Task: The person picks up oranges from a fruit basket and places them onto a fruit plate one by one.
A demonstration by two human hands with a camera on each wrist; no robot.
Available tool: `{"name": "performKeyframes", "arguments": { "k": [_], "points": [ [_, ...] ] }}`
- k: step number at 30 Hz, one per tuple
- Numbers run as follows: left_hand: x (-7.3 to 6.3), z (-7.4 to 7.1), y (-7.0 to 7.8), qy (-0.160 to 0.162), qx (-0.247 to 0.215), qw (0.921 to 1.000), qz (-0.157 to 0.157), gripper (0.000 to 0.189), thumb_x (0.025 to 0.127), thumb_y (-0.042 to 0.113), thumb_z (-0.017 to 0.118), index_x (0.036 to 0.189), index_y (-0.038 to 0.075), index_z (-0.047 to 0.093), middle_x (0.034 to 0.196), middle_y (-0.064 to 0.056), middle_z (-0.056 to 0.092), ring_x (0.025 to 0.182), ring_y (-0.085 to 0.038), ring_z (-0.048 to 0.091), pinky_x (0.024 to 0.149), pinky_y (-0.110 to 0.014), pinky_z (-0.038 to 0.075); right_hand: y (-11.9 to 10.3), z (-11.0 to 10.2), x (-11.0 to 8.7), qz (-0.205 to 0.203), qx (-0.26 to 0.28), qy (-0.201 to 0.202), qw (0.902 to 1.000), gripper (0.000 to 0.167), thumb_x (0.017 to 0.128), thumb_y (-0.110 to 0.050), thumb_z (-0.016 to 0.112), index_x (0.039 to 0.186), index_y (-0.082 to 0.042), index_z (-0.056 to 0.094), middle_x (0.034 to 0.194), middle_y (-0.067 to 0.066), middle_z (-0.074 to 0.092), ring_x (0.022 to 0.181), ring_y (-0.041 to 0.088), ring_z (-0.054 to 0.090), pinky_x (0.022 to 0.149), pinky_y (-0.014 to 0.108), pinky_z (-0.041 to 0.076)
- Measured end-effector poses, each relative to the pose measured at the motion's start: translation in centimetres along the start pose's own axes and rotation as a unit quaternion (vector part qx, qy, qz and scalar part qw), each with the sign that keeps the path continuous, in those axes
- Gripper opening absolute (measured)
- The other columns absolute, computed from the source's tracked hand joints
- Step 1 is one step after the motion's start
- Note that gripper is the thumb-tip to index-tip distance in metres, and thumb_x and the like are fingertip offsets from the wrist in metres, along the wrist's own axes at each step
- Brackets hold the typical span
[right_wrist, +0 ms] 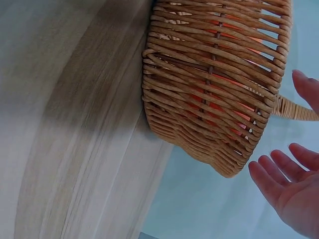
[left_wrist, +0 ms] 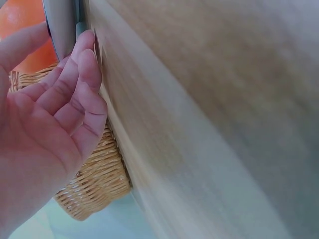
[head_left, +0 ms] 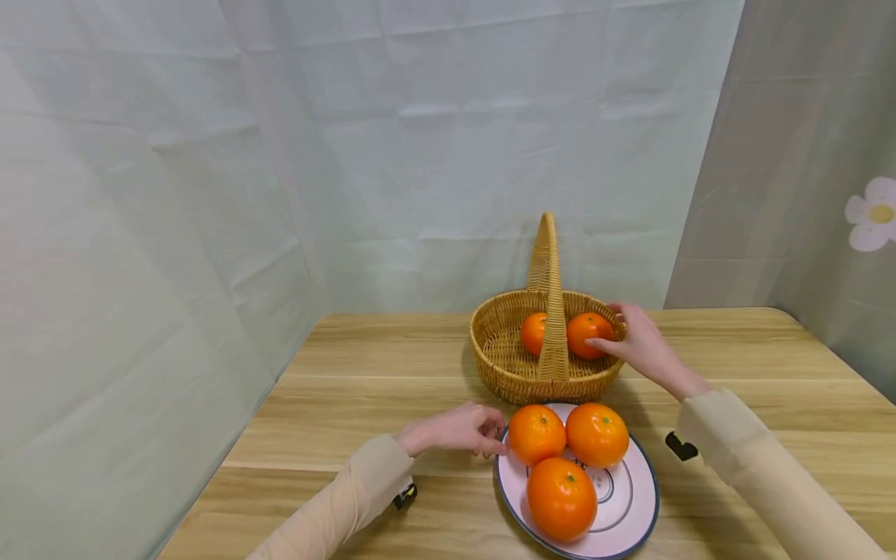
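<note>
My right hand (head_left: 640,342) reaches over the right rim of a wicker basket (head_left: 514,383). Its thumb overlaps an orange (head_left: 585,330) inside the basket in the head view. The right wrist view shows that hand's fingers (right_wrist: 284,174) spread apart from the thumb, above the basket's rim. Behind the basket's handle lies a second orange (head_left: 533,334). At the left edge of a white plate (head_left: 630,509) is my left hand (head_left: 462,428), loosely curled, thumb right at the blue rim. Three oranges sit on the plate: back left (head_left: 536,433), back right (head_left: 597,435) and front (head_left: 561,499).
The basket's tall arched handle (head_left: 550,288) rises between the two oranges in it. The plate stands just in front of the basket on the wooden table (head_left: 378,373). Pale cloth (head_left: 448,155) hangs behind and at the sides.
</note>
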State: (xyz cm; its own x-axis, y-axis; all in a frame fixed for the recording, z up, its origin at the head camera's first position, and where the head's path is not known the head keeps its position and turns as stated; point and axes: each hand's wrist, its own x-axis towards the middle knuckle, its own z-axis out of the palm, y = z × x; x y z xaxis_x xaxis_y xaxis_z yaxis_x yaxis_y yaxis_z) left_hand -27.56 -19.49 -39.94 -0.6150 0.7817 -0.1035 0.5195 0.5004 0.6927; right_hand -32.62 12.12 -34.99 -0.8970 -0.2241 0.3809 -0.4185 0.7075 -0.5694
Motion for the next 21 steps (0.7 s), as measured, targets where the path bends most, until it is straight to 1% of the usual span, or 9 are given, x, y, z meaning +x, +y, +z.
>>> {"name": "performKeyframes", "arguments": {
  "k": [4,8,12,15,16,18,21],
  "points": [
    [0.0,0.1,0.0,0.002,0.004,1.0,0.0,0.015,0.082,0.02,0.067,0.082,0.011,0.056,0.06,0.005,0.054,0.049,-0.01,0.051,0.046,-0.018,0.041,0.1,0.1,0.4,0.008,-0.005,-0.003,1.0,0.072,0.079,-0.031,0.07,0.124,0.014,0.036,0.119,0.032,0.038,0.105,0.044,0.039,0.085,0.055,0.033],
    [-0.1,0.1,0.0,0.003,0.006,1.0,0.002,0.015,0.082,0.02,0.067,0.083,0.011,0.056,0.06,0.006,0.054,0.049,-0.01,0.051,0.046,-0.018,0.041,0.1,0.3,0.8,0.012,-0.016,-0.005,0.9998,0.071,0.08,-0.029,0.07,0.123,0.015,0.036,0.118,0.033,0.039,0.104,0.044,0.039,0.085,0.054,0.033],
    [-0.1,0.0,0.0,0.002,0.003,1.0,-0.001,0.014,0.082,0.02,0.067,0.083,0.011,0.056,0.06,0.005,0.054,0.049,-0.01,0.051,0.045,-0.018,0.041,0.2,0.5,1.2,0.009,-0.021,-0.006,0.9997,0.07,0.08,-0.028,0.07,0.122,0.017,0.037,0.117,0.034,0.039,0.105,0.045,0.038,0.086,0.054,0.032],
    [-0.1,-0.1,0.0,0.001,0.001,1.0,-0.003,0.014,0.082,0.02,0.067,0.082,0.011,0.056,0.06,0.005,0.054,0.049,-0.009,0.051,0.046,-0.019,0.041,0.3,0.7,1.6,0.005,-0.02,-0.003,0.9998,0.071,0.079,-0.03,0.071,0.121,0.017,0.038,0.116,0.034,0.04,0.105,0.045,0.038,0.086,0.054,0.032],
    [-0.1,0.0,0.0,0.001,0.001,1.0,-0.003,0.015,0.082,0.02,0.067,0.082,0.011,0.055,0.06,0.005,0.054,0.049,-0.009,0.051,0.046,-0.019,0.042,0.9,1.0,1.9,-0.002,-0.02,0.0,0.9998,0.072,0.078,-0.033,0.071,0.12,0.016,0.039,0.115,0.034,0.04,0.105,0.044,0.038,0.086,0.053,0.033],
    [0.0,0.0,-0.1,0.002,0.001,1.0,-0.003,0.015,0.082,0.019,0.067,0.082,0.011,0.055,0.06,0.006,0.055,0.049,-0.01,0.052,0.046,-0.019,0.042,0.8,1.1,2.0,-0.005,-0.02,-0.002,0.9998,0.073,0.077,-0.034,0.071,0.119,0.017,0.039,0.114,0.034,0.04,0.104,0.045,0.038,0.086,0.053,0.033],
    [0.0,0.0,-0.1,0.002,0.001,1.0,-0.002,0.015,0.081,0.019,0.067,0.082,0.011,0.055,0.06,0.006,0.055,0.049,-0.01,0.052,0.046,-0.019,0.042,0.7,1.1,2.2,0.001,-0.023,-0.01,0.9997,0.073,0.077,-0.032,0.072,0.119,0.017,0.038,0.114,0.034,0.04,0.104,0.045,0.038,0.087,0.052,0.032]
  ]
}}
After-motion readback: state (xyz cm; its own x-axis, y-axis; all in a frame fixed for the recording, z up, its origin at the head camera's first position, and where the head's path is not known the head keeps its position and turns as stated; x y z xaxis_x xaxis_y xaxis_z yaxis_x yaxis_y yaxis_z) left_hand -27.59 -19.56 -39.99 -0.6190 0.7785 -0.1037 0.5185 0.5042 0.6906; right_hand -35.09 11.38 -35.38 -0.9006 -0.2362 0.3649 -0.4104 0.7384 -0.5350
